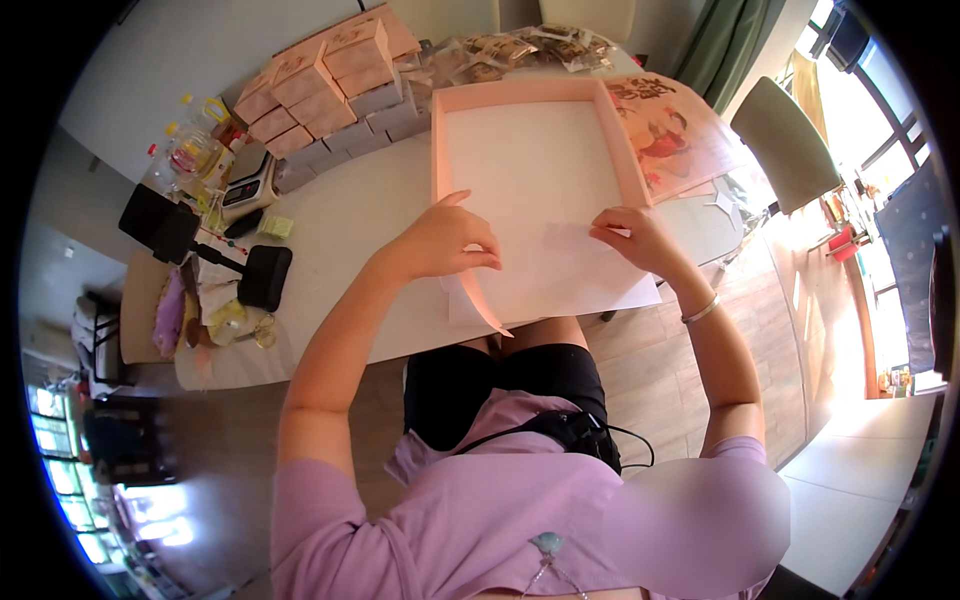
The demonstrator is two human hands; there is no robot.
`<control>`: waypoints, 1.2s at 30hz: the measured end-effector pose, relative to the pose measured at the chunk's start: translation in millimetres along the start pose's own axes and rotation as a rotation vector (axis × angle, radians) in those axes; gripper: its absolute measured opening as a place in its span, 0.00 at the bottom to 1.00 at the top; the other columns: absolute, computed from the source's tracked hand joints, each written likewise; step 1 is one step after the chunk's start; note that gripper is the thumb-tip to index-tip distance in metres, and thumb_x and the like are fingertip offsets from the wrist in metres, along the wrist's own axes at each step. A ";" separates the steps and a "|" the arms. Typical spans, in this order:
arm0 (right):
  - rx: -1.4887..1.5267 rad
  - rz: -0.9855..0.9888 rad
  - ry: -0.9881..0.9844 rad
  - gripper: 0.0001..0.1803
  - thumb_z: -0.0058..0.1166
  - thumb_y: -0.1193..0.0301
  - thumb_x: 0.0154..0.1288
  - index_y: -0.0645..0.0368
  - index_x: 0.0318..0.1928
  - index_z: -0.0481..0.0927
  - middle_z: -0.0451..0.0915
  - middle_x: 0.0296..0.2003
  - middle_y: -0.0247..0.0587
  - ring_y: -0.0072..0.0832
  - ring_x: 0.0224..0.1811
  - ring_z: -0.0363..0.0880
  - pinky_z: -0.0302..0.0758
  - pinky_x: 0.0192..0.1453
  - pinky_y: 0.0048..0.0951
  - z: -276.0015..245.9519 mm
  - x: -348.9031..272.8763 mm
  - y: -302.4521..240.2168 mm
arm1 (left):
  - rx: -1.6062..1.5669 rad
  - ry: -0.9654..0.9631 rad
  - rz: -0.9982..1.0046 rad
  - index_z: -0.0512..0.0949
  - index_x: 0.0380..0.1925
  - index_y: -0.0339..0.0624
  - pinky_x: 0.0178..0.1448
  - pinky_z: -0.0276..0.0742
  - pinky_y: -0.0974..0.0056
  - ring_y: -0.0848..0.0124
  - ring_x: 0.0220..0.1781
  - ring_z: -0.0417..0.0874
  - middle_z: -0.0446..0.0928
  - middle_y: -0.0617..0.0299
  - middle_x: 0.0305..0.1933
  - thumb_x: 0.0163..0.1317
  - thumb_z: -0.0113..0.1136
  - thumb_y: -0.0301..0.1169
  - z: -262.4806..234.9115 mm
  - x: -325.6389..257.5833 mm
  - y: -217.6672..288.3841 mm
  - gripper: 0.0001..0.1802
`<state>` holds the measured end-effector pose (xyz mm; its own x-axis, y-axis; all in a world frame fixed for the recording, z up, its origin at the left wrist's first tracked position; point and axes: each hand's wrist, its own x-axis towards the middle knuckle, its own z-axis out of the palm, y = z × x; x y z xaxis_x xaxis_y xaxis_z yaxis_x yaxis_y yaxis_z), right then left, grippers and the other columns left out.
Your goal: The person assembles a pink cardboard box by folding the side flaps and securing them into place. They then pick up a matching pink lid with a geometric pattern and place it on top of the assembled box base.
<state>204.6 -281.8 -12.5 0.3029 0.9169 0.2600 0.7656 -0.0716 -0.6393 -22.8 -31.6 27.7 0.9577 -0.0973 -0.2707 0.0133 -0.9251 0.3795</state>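
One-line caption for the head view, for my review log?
Both bare hands, left hand and right hand, press a white paper sheet into a shallow pink cardboard box on a white table.

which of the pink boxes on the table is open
The large flat pink box directly in front of the person, under the left hand and right hand. The small pink boxes stacked at the far left are all closed.
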 end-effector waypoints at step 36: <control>0.131 -0.006 -0.380 0.05 0.65 0.73 0.65 0.61 0.39 0.87 0.86 0.33 0.39 0.28 0.35 0.84 0.79 0.43 0.28 -11.4 21.7 10.5 | -0.536 0.177 0.378 0.81 0.50 0.36 0.57 0.76 0.62 0.63 0.49 0.83 0.83 0.54 0.46 0.68 0.55 0.18 13.7 54.1 -16.1 0.12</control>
<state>225.7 -267.1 -5.3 0.0487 0.9988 -0.0065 0.6802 -0.0379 -0.7321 24.9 -27.0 -5.2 0.9565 -0.2747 0.0982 -0.2346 -0.5246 0.8184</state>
